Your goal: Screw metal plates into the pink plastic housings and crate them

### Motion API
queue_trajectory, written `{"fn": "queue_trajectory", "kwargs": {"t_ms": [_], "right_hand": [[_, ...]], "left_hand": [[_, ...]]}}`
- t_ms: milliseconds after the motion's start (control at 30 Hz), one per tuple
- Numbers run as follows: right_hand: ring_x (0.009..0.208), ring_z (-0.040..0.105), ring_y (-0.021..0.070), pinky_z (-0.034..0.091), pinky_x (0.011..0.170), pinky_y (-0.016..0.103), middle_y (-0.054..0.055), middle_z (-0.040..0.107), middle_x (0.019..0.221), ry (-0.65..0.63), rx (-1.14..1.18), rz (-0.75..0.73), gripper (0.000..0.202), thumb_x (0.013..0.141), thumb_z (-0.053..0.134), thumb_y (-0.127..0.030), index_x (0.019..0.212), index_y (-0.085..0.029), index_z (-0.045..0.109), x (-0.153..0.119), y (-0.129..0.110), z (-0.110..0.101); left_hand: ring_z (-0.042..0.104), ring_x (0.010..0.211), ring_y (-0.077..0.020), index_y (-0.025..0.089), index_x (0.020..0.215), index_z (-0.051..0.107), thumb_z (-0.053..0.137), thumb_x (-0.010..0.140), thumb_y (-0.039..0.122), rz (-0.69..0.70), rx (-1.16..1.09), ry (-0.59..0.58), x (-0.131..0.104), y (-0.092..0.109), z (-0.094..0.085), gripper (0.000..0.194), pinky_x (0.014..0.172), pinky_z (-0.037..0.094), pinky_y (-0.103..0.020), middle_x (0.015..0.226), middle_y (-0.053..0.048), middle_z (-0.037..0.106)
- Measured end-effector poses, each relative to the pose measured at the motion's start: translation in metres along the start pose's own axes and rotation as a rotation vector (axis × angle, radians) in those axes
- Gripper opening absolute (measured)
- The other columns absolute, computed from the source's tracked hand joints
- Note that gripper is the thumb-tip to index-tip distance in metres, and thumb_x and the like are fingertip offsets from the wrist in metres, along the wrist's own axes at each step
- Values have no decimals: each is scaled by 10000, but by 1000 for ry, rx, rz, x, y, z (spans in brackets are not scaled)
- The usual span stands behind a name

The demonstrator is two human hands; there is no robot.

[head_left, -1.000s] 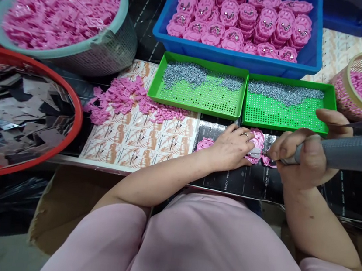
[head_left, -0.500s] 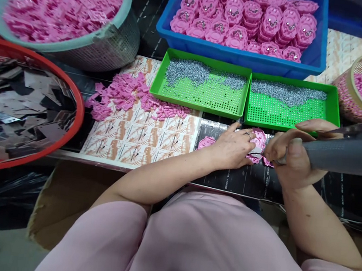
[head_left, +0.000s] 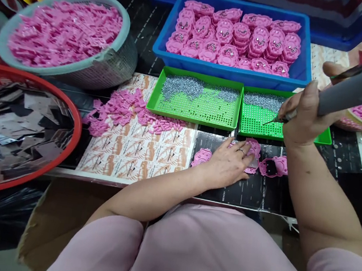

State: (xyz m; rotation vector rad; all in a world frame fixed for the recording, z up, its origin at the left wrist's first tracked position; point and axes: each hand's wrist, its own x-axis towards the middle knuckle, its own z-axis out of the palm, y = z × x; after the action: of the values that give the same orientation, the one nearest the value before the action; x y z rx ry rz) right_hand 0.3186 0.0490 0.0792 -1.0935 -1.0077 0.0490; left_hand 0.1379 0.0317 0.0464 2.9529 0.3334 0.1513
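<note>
My left hand (head_left: 232,163) lies flat, fingers stretched out, over a pink scalloped plastic piece (head_left: 253,149) on the dark bench top. Part of that piece is hidden under the fingers. Another pink piece (head_left: 202,156) lies left of the hand, and one with a black panel (head_left: 272,166) lies to the right. My right hand (head_left: 305,113) is wrapped round a grey electric screwdriver (head_left: 355,88). Its thin bit points down and left over the right green tray (head_left: 248,124), which holds small metal screws (head_left: 262,100). I cannot make out whether a screw is on the bit.
A second green tray (head_left: 192,115) of screws adjoins on the left. Behind stands a blue bin (head_left: 228,73) of stacked pink pieces. Loose pink parts (head_left: 121,108), a grey-green basket (head_left: 128,65) and a red basket (head_left: 76,131) with flat panels are at left. A cream basket (head_left: 350,123) is at right.
My right hand has lifted the screwdriver away from the pink piece, up to the right tray. My left hand has stayed on the piece. The camera view has tilted slightly upward.
</note>
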Motion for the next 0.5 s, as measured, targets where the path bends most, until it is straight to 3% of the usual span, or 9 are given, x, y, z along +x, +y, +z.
{"fn": "queue_trajectory", "kwargs": {"t_ms": [267, 500], "right_hand": [[311, 379, 107, 301, 349, 276, -113, 371, 452, 13, -14, 17, 316, 846, 622, -515, 965, -260, 478, -1, 7, 2], [310, 381, 102, 316, 342, 281, -119, 409, 448, 15, -1, 23, 334, 816, 653, -509, 977, -269, 485, -2, 9, 7]], "left_hand": [[573, 1200, -294, 195, 1222, 630, 564, 933, 357, 19, 91, 57, -3, 6, 7, 338, 982, 422, -481, 1242, -169, 637], [556, 1229, -279, 193, 1249, 617, 526, 955, 298, 16, 131, 30, -3, 9, 7, 325, 955, 437, -412, 1259, -174, 628]]}}
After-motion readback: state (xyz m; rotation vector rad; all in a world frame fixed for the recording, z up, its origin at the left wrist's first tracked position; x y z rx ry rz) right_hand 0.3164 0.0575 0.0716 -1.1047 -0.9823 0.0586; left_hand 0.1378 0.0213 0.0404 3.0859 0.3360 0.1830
